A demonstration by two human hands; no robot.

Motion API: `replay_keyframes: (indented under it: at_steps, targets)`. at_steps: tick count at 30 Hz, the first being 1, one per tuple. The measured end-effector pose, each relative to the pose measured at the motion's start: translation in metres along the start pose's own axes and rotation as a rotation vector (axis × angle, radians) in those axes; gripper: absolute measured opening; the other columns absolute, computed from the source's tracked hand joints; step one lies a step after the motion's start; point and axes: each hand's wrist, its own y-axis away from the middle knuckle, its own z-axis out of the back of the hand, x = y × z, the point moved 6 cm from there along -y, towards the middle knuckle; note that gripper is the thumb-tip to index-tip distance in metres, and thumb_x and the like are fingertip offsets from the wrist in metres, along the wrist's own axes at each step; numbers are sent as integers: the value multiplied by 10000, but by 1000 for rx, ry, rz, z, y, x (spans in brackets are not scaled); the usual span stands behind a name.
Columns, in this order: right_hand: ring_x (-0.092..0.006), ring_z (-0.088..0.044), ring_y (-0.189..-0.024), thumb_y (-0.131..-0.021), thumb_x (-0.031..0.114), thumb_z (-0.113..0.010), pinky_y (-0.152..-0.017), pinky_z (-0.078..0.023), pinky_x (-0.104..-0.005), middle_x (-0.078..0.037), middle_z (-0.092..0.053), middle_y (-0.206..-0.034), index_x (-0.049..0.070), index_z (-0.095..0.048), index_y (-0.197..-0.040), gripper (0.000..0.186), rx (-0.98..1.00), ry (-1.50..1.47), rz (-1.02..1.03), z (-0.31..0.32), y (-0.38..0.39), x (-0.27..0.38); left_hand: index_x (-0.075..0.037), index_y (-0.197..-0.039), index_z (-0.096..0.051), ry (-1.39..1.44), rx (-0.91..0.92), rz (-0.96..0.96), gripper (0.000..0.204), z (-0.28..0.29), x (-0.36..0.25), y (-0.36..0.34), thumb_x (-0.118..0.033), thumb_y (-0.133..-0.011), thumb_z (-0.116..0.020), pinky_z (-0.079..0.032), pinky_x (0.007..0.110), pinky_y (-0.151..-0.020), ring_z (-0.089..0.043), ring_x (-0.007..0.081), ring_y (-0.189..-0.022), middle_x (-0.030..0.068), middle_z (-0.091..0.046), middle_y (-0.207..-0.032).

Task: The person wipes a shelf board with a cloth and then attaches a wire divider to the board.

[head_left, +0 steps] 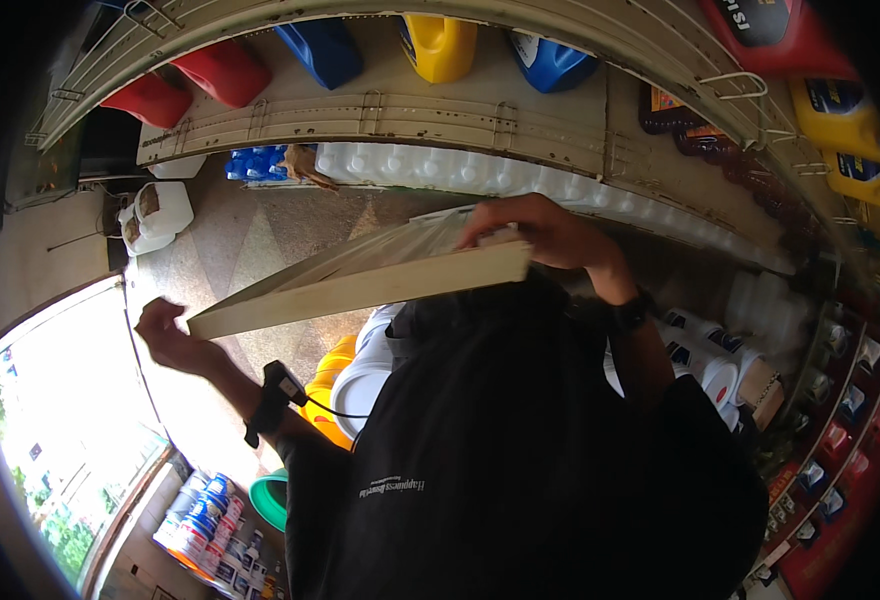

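A long cream shelf panel is held out in front of my chest, tilted so its right end sits higher in view. Its pale front edge faces me, and the upper side looks smooth and shiny. My left hand is closed round the panel's left end. Over at the right end, my right hand grips it from above with bent fingers. The panel's underside is hidden.
Beyond the panel runs a cream metal shelf with red, blue and yellow jugs. Clear bottles line the floor beneath it. White buckets and a yellow bucket stand close to my body. White jerrycans are at left.
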Motion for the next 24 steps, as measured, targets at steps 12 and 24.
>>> replay_keyframes:
  at_steps: [12, 24]
  targets:
    - [-289, -621, -921, -927, 353, -526, -782, -475, -372, -105, -636, -1020, 92, -566, -1166, 357, 147, 371, 143, -88, -104, 18, -23, -1114, -630, -71, 838, -63, 403, -76, -86, -11, -302, -984, -370, -446, 387, -921, -612, 266, -1023, 143, -651, -1086]
    - [-320, -583, -1068, -831, 327, -673, -891, -461, -392, -170, -596, -1162, 85, -430, -1317, 595, 190, 418, -69, -66, -115, -30, -74, -1099, -648, -32, 759, -115, 449, -93, -56, -45, -329, -985, -297, -448, 262, -668, -590, 138, -701, 76, -636, -769]
